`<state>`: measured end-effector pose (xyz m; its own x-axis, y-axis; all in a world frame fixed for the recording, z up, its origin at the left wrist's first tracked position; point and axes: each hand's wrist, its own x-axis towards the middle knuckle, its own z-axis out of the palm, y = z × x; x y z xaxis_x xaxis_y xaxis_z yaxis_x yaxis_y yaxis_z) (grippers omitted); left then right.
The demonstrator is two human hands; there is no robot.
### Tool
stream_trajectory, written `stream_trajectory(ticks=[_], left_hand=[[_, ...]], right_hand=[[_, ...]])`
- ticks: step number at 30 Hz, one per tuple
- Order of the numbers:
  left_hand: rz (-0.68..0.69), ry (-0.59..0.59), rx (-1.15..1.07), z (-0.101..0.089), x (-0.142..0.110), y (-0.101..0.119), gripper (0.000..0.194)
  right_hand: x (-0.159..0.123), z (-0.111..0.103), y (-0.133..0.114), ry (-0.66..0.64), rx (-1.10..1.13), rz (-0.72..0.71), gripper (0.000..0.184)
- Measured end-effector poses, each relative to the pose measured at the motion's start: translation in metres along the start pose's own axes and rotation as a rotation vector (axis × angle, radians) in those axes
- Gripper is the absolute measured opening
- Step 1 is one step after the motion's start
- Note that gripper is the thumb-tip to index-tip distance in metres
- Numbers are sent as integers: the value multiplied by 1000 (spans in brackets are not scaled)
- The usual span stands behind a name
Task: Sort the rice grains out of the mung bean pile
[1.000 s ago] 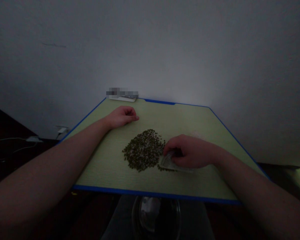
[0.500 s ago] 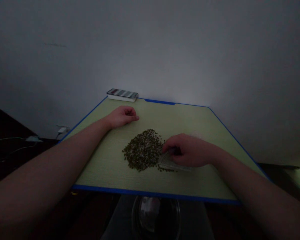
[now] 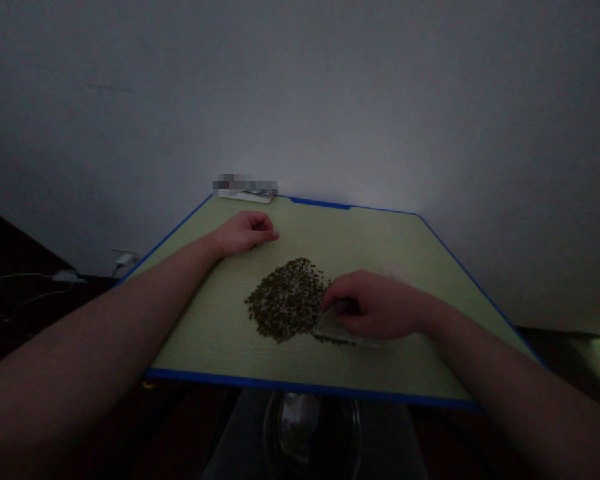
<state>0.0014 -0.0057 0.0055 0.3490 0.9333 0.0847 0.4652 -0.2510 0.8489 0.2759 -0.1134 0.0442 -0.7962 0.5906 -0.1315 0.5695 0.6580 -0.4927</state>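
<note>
A heap of small green beans mixed with white grains [image 3: 285, 300] lies in the middle of the pale table [image 3: 215, 347]. My right hand [image 3: 367, 303] is at the heap's right edge, its fingers closed on a clear plastic protractor [image 3: 330, 327]. The protractor's left end touches the beans, and some beans lie along its lower edge. Farther back on the left, my left hand [image 3: 247, 232] rests on the table with fingers loosely curled, and nothing shows in it. Behind my right hand is a small spread of white grains [image 3: 396, 272], partly hidden.
A phone-like flat object on a white box [image 3: 245, 195] sits at the back left corner. Blue edging [image 3: 290, 387] rims the table, and a wall stands behind it. A clear bowl [image 3: 310, 433] is below the front edge, over my lap. White cables [image 3: 67, 277] lie at the left.
My right hand and the protractor have shifted slightly to the left, with the protractor's edge a little farther into the beans. My left hand stays where it was.
</note>
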Motion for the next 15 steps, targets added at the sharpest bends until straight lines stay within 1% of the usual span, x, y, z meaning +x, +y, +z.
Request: stream_trajectory(ticks=[8,15], left_hand=[[-6,8,11,0,0,1,26],[-34,9,17,1,-1,4,24]], right_hand=[[1,2,-4,29,-14,4,29],[4,6,-8,59,-16,-17,31]])
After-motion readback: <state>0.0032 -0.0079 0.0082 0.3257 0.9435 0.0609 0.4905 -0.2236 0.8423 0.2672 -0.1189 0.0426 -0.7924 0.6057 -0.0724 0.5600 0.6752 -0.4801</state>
